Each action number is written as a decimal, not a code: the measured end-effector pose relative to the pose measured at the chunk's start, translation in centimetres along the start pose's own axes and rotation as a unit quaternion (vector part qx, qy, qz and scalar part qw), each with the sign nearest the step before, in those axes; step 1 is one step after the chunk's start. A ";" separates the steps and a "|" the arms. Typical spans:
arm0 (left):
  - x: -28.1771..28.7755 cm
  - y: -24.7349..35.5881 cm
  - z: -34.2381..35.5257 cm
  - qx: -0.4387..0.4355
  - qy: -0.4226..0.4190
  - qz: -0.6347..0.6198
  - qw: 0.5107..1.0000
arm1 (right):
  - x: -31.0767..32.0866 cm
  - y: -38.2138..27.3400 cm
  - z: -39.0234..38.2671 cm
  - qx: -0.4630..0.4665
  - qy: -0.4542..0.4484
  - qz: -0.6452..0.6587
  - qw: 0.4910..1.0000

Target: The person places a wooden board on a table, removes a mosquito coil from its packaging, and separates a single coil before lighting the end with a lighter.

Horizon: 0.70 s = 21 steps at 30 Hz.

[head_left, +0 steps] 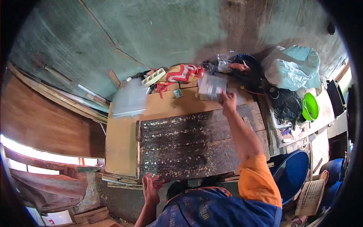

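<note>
My right hand [228,103] is stretched out over the far right of the table. Its fingers are pinched at the near right corner of a clear plastic bag [212,85], which looks blurred. My left hand [151,188] is low at the near left edge of a dark plank board [177,145], fingers apart and holding nothing. That board is speckled with pale spots and lies on a tan sheet [121,143]. A stack of clear plastic bags [130,99] rests on the sheet's far left.
Along the wall lie a power strip [154,76], a red-and-white patterned sack [183,73] and a small green packet [178,93]. To the right are a pale plastic sack [293,68], a black plastic bag [287,104], a green basin [310,106] and a blue tub [291,176].
</note>
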<state>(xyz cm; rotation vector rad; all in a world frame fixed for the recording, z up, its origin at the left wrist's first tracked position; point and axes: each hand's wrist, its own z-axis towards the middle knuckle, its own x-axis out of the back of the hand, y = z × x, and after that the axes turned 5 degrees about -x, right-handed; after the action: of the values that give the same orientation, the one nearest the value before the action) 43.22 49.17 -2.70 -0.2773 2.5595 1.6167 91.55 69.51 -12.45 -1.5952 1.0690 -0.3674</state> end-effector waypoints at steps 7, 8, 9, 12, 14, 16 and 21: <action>-3.4 -2.0 4.0 0.008 0.011 0.021 1.000 | 0.4 -1.2 2.8 0.186 0.124 -0.271 0.936; -4.0 -2.3 4.5 0.005 -0.002 0.019 1.000 | 1.9 -2.0 0.9 0.179 0.081 -0.272 0.942; -4.4 -2.7 4.9 0.016 -0.012 0.024 1.000 | 3.7 -2.8 -0.9 0.173 0.039 -0.271 0.946; -6.0 -3.2 6.5 -0.001 -0.063 0.043 0.997 | 10.8 -3.2 -3.6 0.205 0.063 -0.295 0.931; -6.8 -3.6 7.3 0.008 -0.066 0.052 0.996 | 15.1 -3.9 -5.5 0.226 0.106 -0.327 0.911; -8.0 -4.0 7.7 0.007 -0.066 0.056 0.996 | 19.8 -4.6 -6.4 0.239 0.165 -0.361 0.886; -8.9 -2.2 8.1 -0.038 -0.092 0.057 0.993 | 29.5 -3.6 -8.1 0.183 0.321 -0.441 0.818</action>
<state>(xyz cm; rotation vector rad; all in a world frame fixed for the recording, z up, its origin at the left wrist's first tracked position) 52.33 56.46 -6.53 0.0116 2.4204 1.6923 103.25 41.11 -15.27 -1.5448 0.5747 -1.7325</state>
